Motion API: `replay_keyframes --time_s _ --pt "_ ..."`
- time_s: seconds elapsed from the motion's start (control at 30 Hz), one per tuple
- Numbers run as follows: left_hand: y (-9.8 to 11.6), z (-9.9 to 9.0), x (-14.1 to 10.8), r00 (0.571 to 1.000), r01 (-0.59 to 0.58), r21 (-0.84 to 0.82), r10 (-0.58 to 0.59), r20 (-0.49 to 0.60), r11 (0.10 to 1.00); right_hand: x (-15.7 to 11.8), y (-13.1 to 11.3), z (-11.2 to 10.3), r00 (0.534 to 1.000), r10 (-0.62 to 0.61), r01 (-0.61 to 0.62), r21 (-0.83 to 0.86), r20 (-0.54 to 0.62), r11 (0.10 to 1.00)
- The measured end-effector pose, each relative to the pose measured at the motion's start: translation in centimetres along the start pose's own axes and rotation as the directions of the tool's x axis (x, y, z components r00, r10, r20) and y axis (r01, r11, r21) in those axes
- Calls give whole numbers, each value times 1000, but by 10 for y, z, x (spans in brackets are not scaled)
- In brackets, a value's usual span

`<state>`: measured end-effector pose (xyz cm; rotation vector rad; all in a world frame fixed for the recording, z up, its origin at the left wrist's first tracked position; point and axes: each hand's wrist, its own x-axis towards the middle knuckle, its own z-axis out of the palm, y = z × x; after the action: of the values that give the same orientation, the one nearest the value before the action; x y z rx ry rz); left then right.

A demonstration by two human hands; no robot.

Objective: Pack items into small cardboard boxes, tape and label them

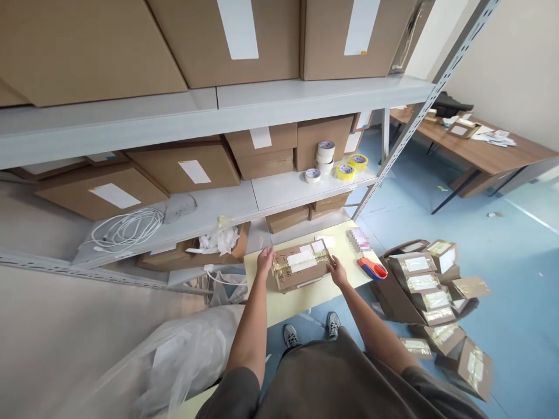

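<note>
A taped cardboard box (286, 283) with white labels and dark handwriting is on the pale yellow tabletop (301, 308). My left hand (265, 262) grips its left end, fingers closed around the edge. At the opposite end, my right hand (337, 272) has its fingers and thumb closed on the right edge. Shiny tape runs along the top, partly over the labels. To the right of the box lies an orange and blue tape dispenser (372, 269). Behind the dispenser is a small stack of paper-like items (358, 239), blurred out.
A grey metal shelf (279, 195) with large cartons (186, 169), tape rolls (325, 152) and a coiled white cable (131, 228) rises ahead. Taped boxes (421, 282) pile on the floor at right. Clear plastic wrap (192, 343) sits at left; a brown desk (484, 151) stands far right.
</note>
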<state>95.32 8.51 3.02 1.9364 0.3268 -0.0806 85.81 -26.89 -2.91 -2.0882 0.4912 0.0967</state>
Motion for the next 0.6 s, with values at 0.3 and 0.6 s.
replay_keyframes --time_s 0.3,0.6 --pt "-41 24 -48 986 158 225 -167 20 962 -11 -1 15 981 -132 115 -119 -145 986" --pt "-46 50 -44 983 170 351 -132 -130 921 16 17 -73 950 -255 188 -317 -182 929"
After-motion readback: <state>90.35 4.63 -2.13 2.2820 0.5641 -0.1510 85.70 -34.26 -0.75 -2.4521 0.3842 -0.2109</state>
